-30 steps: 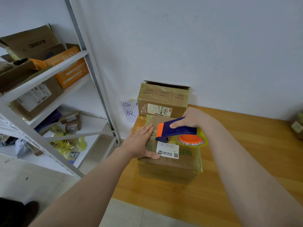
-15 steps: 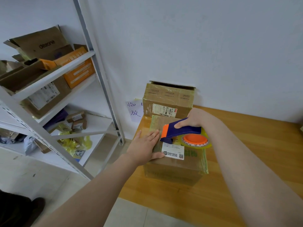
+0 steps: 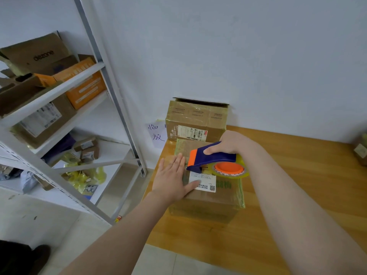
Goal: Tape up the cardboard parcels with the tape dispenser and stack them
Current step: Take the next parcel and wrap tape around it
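Note:
A cardboard parcel [image 3: 210, 205] with a white label and yellowish tape stands near the left edge of the wooden table [image 3: 297, 185]. My left hand [image 3: 172, 179] lies flat on the parcel's top left, fingers straight, pressing it down. My right hand [image 3: 232, 142] grips the handle of a blue and orange tape dispenser [image 3: 214, 161], whose front end rests on the parcel's top beside my left fingers. A second taped parcel [image 3: 196, 120] stands behind it against the wall, its top flap slightly raised.
A white metal shelf rack [image 3: 59, 92] at the left holds cardboard and orange boxes, small parcels and yellow bags. A paper note [image 3: 156, 133] hangs on the wall beside the table. Another small box [image 3: 361, 151] sits at the table's right edge. Tiled floor lies below.
The view has shifted slightly. My hands and the dispenser keep nearly the same place on the parcel; the left hand lies a little flatter.

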